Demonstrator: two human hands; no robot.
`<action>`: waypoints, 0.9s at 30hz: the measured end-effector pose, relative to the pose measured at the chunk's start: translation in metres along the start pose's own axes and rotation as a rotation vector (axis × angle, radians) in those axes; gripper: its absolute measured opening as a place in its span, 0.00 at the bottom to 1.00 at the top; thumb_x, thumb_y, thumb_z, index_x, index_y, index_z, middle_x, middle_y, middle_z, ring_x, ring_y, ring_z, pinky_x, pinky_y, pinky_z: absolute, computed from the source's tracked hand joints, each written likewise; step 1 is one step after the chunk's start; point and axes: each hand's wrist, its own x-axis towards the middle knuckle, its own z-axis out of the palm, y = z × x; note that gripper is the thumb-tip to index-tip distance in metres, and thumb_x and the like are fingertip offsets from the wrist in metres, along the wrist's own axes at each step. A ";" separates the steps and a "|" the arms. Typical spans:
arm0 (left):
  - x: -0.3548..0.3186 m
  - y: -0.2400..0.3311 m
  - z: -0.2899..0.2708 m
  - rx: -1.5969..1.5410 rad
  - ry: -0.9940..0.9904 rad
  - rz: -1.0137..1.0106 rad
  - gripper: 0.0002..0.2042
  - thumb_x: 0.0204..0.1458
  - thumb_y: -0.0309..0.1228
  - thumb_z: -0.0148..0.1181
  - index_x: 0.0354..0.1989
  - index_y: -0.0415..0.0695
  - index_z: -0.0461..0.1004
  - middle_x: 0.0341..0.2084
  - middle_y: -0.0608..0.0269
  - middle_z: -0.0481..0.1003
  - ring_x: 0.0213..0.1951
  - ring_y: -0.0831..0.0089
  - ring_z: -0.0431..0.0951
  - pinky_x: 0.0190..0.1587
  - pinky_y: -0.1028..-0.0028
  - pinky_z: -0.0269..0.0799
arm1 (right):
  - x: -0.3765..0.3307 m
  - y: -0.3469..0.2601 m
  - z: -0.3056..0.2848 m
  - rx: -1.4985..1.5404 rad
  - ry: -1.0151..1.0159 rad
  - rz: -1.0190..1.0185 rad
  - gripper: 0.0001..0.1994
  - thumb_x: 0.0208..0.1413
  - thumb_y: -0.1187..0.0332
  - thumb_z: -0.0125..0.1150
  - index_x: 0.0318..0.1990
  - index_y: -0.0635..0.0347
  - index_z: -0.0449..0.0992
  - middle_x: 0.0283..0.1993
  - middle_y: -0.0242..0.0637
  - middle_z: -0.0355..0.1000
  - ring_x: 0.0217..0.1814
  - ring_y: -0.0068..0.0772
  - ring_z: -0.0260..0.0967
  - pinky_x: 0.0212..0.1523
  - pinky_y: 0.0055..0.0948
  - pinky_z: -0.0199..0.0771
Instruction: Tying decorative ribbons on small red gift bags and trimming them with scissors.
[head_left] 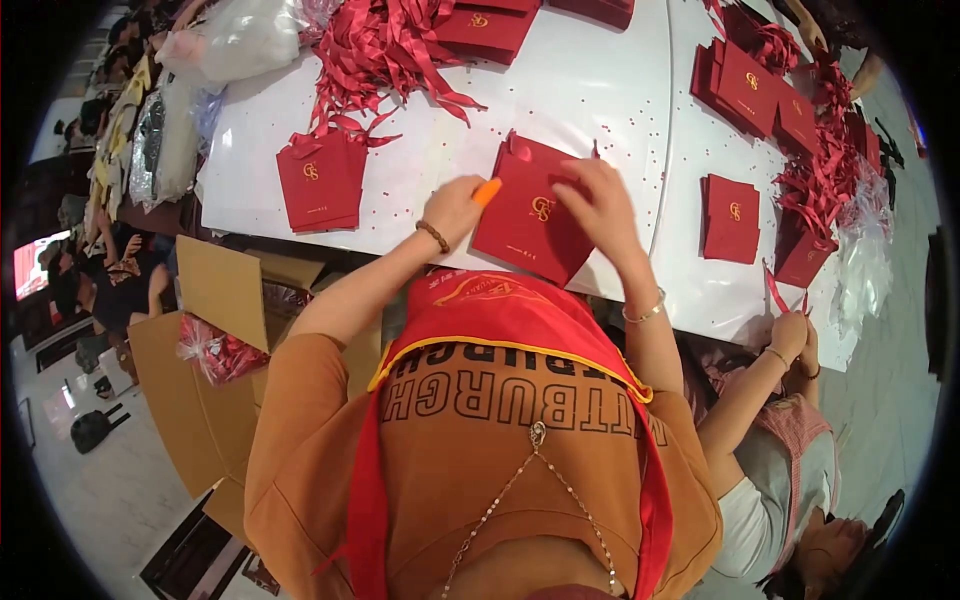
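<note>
In front of me a flat red paper bag (525, 215) with gold print lies on the white table, a short bit of red ribbon showing at its top edge. My left hand (455, 210) is closed around a small orange tool (487, 191) at the bag's left edge; the tool's working end cannot be made out. Over the right part of the bag is my right hand (603, 205), its fingers bent and apart, with nothing visible in them. A thin dark red tip stands up just beyond those fingers.
A stack of red bags (322, 182) lies to the left, below a heap of red ribbons (375, 60). More bags (731, 220) are on the right, where a co-worker's hands (790, 335) hold a ribbon. An open cardboard box (215, 285) stands lower left. Tiny red bits dot the white table (590, 80).
</note>
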 end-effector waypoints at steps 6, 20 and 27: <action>0.079 -0.039 -0.032 0.459 0.367 0.492 0.10 0.49 0.27 0.49 0.40 0.44 0.70 0.38 0.57 0.71 0.37 0.58 0.71 0.38 0.64 0.68 | -0.015 0.005 0.041 -0.359 0.002 -0.116 0.16 0.38 0.67 0.65 0.38 0.57 0.73 0.39 0.34 0.66 0.41 0.39 0.62 0.39 0.34 0.61; -0.023 -0.032 -0.044 0.545 -0.112 0.741 0.07 0.46 0.23 0.51 0.35 0.46 0.70 0.27 0.65 0.69 0.37 0.69 0.68 0.47 0.67 0.56 | 0.003 0.008 0.036 -0.302 -0.129 -0.053 0.16 0.36 0.66 0.67 0.34 0.56 0.70 0.33 0.35 0.65 0.33 0.38 0.64 0.34 0.36 0.60; -0.037 0.009 -0.044 -0.410 -0.260 -0.081 0.10 0.52 0.24 0.48 0.43 0.40 0.66 0.23 0.65 0.71 0.28 0.78 0.70 0.35 0.77 0.66 | 0.013 0.006 0.027 -0.151 -0.305 0.227 0.17 0.41 0.60 0.64 0.36 0.59 0.72 0.30 0.40 0.72 0.32 0.40 0.70 0.32 0.35 0.66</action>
